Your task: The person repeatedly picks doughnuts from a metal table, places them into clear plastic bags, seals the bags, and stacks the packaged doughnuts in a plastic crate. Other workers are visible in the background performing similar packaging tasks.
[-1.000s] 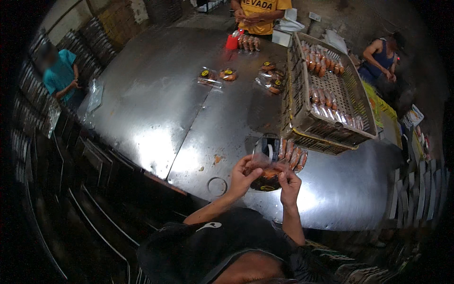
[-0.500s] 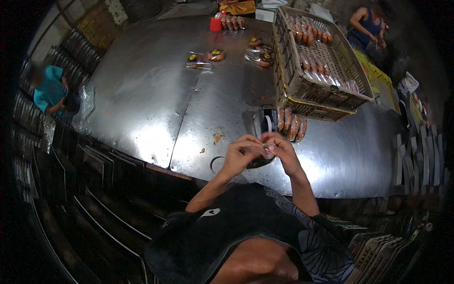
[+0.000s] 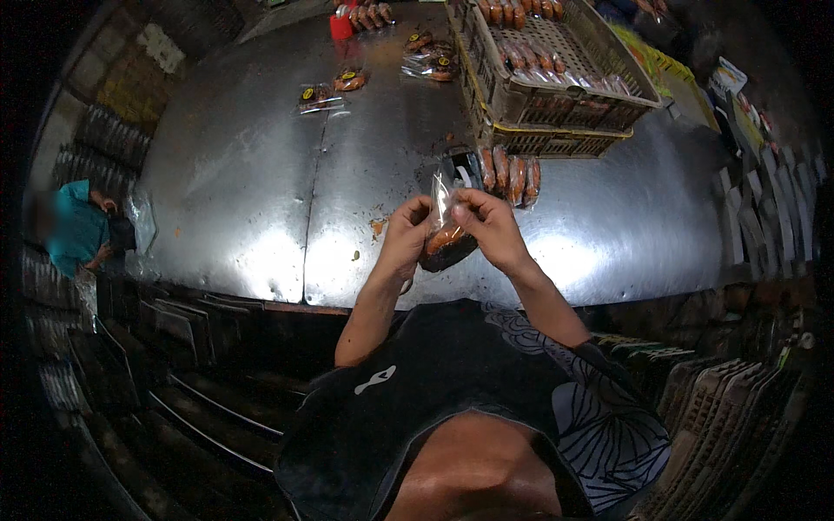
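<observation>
Between my hands, over the near side of the metal table, is a clear plastic bag (image 3: 440, 198) with a browned, dark-topped bread bun (image 3: 446, 248) inside. The bag's loose upper end stands up above the bun. My left hand (image 3: 407, 236) pinches the bag's left edge, and my right hand (image 3: 489, 227) grips its right side with the thumb across the front. Just beyond my fingers sits a dark device (image 3: 460, 165) with a white strip, partly hidden. Several bagged long buns (image 3: 512, 176) lie in a row against its right side.
Stacked plastic crates (image 3: 556, 113) holding bagged buns stand at the far right of the metal table (image 3: 234, 182). Bagged round buns (image 3: 349, 80) and a red container (image 3: 341, 26) lie farther back. A person in a teal shirt (image 3: 74, 226) is at the left. Metal trays (image 3: 178, 326) flank the near left.
My hands have drawn apart, and the bag with the bun now shows upright between them. The whole view has shifted, so the table things appear farther left and higher.
</observation>
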Tool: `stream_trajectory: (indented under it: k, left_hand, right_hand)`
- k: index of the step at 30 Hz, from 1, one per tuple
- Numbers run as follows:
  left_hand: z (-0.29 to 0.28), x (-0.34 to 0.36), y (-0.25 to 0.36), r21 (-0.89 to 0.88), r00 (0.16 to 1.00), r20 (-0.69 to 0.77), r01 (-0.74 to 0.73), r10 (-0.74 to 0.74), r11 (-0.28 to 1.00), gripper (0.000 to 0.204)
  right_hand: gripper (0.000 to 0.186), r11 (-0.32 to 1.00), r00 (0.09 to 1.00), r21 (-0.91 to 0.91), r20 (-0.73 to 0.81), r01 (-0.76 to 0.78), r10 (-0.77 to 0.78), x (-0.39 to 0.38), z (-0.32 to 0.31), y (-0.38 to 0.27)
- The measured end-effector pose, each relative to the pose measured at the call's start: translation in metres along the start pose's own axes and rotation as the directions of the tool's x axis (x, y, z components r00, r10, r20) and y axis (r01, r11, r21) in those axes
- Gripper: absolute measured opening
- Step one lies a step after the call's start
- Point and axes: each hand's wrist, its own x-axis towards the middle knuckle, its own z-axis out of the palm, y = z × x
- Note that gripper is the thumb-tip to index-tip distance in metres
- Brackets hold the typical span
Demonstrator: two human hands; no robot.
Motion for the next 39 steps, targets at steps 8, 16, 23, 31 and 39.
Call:
stream_trajectory:
  k: [8, 16, 23, 31, 39]
  left_hand:
    - [0.008, -0.002, -0.011, 0.213, 0.954, 0.08, -0.3, 0.289, 0.93, 0.014]
    - [-0.014, -0.004, -0.022, 0.903, 0.969, 0.224, -0.248, 0.107, 0.351, 0.025]
    - [-0.043, 0.026, -0.066, 0.8, 0.818, 0.317, 0.041, -0.48, 0.598, 0.027]
    - [-0.04, 0.004, -0.062, 0.392, 0.923, 0.348, 0.013, -0.162, 0.92, 0.026]
    - [-0.011, 0.009, -0.068, 0.524, 0.882, -0.301, -0.165, 0.363, 0.836, 0.022]
  right_hand:
    - [0.007, 0.992, 0.997, -0.103, -0.027, -0.074, 0.071, -0.001, -0.009, -0.013]
    - [0.02, 0.599, 0.988, -0.796, 0.143, 0.085, 0.05, -0.011, -0.014, 0.014]
    - [0.043, 0.539, 0.933, -0.837, 0.112, -0.097, 0.342, -0.049, 0.013, 0.022]
    - [0.038, 0.652, 0.937, -0.718, 0.001, -0.243, 0.35, -0.042, -0.007, 0.016]
    - [0.04, 0.5, 0.877, -0.729, -0.312, -0.468, 0.367, 0.041, -0.058, 0.093]
